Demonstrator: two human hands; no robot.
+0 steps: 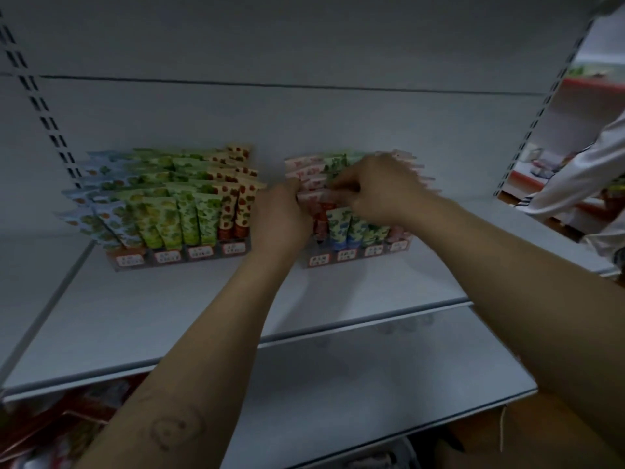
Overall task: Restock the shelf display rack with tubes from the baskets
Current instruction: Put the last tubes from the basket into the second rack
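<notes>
Two display racks stand on the white shelf (169, 309). The left rack (176, 257) is packed with blue, green and red patterned tubes (169, 211). The right rack (358, 257) holds pink, red, blue and green tubes. Both my hands reach into the right rack's left column. My left hand (280, 218) pinches a pink-red tube (314, 197) at its left edge. My right hand (375, 187) grips the same row of tubes from the right, covering the rack's middle columns. Which tube each finger touches is blurred.
A lower white shelf (372, 384) juts out below. Red packaging (57, 424) lies at the bottom left under the shelf. A person in a white sleeve (581, 177) stands at the right beyond the slotted upright (541, 110).
</notes>
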